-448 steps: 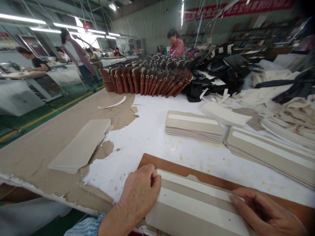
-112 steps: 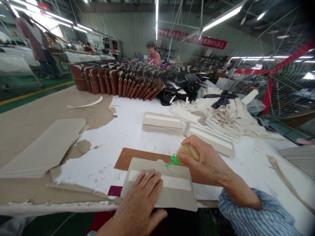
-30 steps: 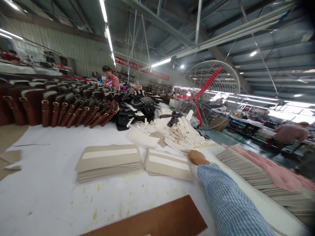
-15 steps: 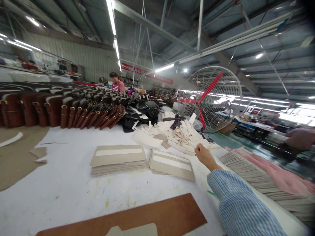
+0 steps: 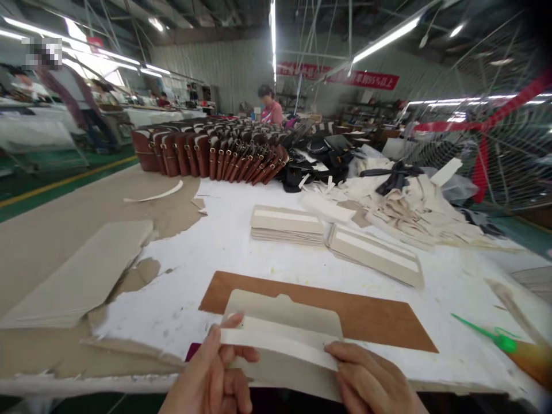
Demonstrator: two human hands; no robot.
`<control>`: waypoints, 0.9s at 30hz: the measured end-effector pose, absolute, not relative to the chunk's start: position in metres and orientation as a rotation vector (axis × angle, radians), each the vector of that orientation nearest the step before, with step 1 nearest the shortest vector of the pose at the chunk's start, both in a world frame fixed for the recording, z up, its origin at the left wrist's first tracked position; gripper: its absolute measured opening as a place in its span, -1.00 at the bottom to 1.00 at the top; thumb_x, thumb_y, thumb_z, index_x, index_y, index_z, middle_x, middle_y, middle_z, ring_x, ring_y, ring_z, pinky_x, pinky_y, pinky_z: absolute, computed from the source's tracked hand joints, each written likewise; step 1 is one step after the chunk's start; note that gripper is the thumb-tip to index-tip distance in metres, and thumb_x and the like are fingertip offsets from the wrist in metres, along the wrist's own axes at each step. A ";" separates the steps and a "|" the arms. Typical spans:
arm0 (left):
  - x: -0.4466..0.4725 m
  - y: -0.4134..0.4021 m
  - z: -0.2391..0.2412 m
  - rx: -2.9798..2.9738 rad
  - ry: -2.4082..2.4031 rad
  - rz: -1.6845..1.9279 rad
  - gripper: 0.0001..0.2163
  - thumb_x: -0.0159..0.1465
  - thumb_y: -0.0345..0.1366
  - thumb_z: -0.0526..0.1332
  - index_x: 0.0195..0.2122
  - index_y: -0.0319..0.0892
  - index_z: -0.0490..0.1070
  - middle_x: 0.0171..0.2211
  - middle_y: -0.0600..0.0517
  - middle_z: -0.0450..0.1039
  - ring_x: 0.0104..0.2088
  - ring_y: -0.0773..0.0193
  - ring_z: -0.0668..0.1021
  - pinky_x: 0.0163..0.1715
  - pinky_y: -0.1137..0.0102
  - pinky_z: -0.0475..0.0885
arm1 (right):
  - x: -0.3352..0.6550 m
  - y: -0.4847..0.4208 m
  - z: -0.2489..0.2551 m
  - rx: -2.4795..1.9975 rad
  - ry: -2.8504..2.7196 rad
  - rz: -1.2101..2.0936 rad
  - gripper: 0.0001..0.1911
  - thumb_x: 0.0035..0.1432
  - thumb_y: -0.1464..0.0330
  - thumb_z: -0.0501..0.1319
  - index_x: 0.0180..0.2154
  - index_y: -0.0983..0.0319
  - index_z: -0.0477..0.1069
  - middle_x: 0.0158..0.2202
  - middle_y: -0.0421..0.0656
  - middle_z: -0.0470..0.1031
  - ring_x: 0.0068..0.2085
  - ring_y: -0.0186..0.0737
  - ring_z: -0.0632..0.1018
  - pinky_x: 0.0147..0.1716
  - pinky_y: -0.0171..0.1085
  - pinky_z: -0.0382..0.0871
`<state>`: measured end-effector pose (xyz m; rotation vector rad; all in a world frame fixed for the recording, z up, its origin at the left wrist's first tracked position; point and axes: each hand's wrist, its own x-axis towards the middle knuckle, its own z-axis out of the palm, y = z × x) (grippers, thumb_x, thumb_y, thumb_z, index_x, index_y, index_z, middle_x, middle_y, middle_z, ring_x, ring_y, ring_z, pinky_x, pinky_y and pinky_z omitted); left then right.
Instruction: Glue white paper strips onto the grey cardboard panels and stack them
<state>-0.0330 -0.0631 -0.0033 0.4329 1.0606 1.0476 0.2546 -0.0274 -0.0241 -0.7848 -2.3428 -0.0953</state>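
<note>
My left hand (image 5: 213, 376) and my right hand (image 5: 371, 382) are at the near table edge. Together they pinch the two ends of a white strip (image 5: 278, 344), left thumb on its left end, right fingers on its right end. The strip is held just over a grey card piece with a tab (image 5: 280, 307), which lies on a brown board (image 5: 371, 316). Both hands are closed on the strip.
A glue bottle with a green nozzle (image 5: 502, 340) lies at the right. Two stacks of grey pieces with white strips (image 5: 287, 223) (image 5: 375, 253) sit mid-table, a plain grey stack (image 5: 81, 273) at left. Brown bags (image 5: 207, 152) and cloth scraps (image 5: 414, 210) fill the far end. A person (image 5: 269, 106) works there.
The view has swung back from the right and down to the near edge. My right hand has come back from the far stacks, and both hands now hold a white strip over the grey piece.
</note>
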 end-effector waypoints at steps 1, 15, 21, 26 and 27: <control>-0.035 -0.062 -0.002 0.413 1.108 1.061 -0.28 0.20 0.28 0.38 0.24 -0.04 0.32 -0.26 -0.01 0.51 -0.54 0.36 0.48 -0.73 0.60 0.16 | 0.253 -0.029 -0.028 -0.795 -2.326 -0.032 -0.76 0.25 0.61 0.14 -0.19 0.15 0.38 -0.17 -0.07 0.70 -0.20 -0.25 0.72 -0.13 -0.40 0.59; -0.039 -0.058 0.001 0.631 1.261 1.144 -0.44 0.17 0.14 0.45 0.00 -0.20 0.58 -0.47 0.04 0.43 -0.43 0.25 0.47 -0.42 0.39 0.42 | 0.265 -0.034 -0.027 -1.454 -1.318 1.420 -0.59 0.16 -0.06 0.36 -0.37 0.16 0.54 -0.53 -0.29 0.35 -0.48 -0.35 0.35 -0.47 -0.40 0.28; -0.048 -0.030 0.003 0.895 1.385 1.064 -0.52 0.18 0.07 0.39 -0.04 -0.19 0.51 -0.48 0.03 0.51 -0.44 0.21 0.53 -0.35 0.36 0.46 | 0.277 -0.008 -0.029 -1.576 -1.455 1.110 -0.62 0.15 -0.05 0.33 -0.37 0.12 0.62 -0.46 -0.23 0.50 -0.48 -0.31 0.42 -0.52 -0.41 0.34; -0.058 -0.001 0.000 1.144 1.602 1.001 -0.59 0.23 0.13 0.19 -0.22 -0.16 0.43 -0.44 -0.02 0.56 -0.48 0.20 0.55 -0.46 0.37 0.43 | 0.282 0.008 -0.038 -1.512 -1.648 0.889 -0.69 0.16 0.01 0.33 -0.37 0.10 0.63 -0.33 -0.19 0.61 -0.32 -0.19 0.59 -0.36 -0.42 0.50; -0.059 0.002 -0.001 1.191 1.638 0.985 -0.59 0.25 0.12 0.14 -0.24 -0.15 0.43 -0.45 -0.02 0.56 -0.49 0.19 0.54 -0.47 0.37 0.41 | 0.279 0.009 -0.038 -1.506 -1.628 0.867 -0.69 0.16 0.02 0.34 -0.37 0.10 0.63 -0.31 -0.19 0.62 -0.30 -0.19 0.59 -0.34 -0.42 0.50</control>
